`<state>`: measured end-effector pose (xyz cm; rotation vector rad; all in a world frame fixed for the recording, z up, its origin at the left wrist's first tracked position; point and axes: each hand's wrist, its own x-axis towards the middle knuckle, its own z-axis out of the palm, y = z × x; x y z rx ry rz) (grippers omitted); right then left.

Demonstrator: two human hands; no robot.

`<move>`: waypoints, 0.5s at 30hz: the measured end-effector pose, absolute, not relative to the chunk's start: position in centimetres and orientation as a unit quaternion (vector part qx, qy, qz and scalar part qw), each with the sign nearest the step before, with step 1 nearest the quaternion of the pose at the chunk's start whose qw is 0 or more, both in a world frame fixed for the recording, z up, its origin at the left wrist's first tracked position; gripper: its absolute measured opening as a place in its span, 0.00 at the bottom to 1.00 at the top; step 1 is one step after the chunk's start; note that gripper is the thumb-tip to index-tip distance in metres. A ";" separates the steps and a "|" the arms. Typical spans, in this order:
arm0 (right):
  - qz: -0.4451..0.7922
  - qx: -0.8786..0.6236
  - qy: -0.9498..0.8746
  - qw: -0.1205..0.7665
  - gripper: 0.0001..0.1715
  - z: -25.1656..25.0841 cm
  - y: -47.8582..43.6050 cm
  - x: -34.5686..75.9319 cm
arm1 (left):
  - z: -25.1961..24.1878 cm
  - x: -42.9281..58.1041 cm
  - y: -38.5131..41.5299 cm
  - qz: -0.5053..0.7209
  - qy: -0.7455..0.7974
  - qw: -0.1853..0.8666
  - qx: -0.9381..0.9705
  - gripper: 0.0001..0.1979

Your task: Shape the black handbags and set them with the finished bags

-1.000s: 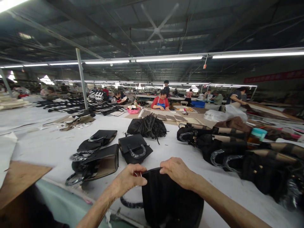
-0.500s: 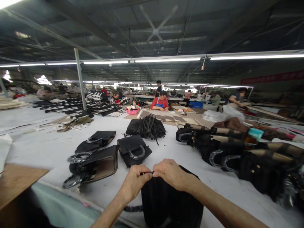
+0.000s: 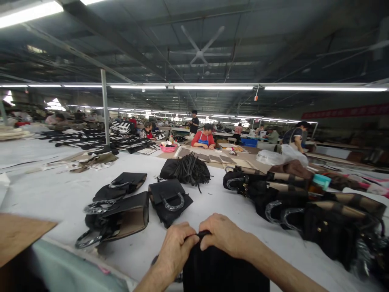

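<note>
A black handbag stands upright at the near edge of the white table. My left hand and my right hand meet at its top rim. Both are closed, pinching the rim between fingers and thumb. A wrapped handle of the bag pokes out low beside my left wrist. The fingertips of both hands are hidden behind the knuckles.
Three black bags with plastic-wrapped handles lie to the left. A bundle of black straps sits behind them. A row of black bags fills the right. A brown board lies at near left. Other people work at far tables.
My hands have come together at the middle of the bag's rim, closing its mouth. The view has tipped upward a little, so the bag sits lower in frame.
</note>
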<state>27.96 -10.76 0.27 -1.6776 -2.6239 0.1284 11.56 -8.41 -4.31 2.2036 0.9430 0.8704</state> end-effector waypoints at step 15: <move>0.278 -0.629 -0.700 0.192 0.07 3.2 -13.6 34.5 | -4.6 4.8 -6.2 0.405 0.467 0.438 0.653 0.22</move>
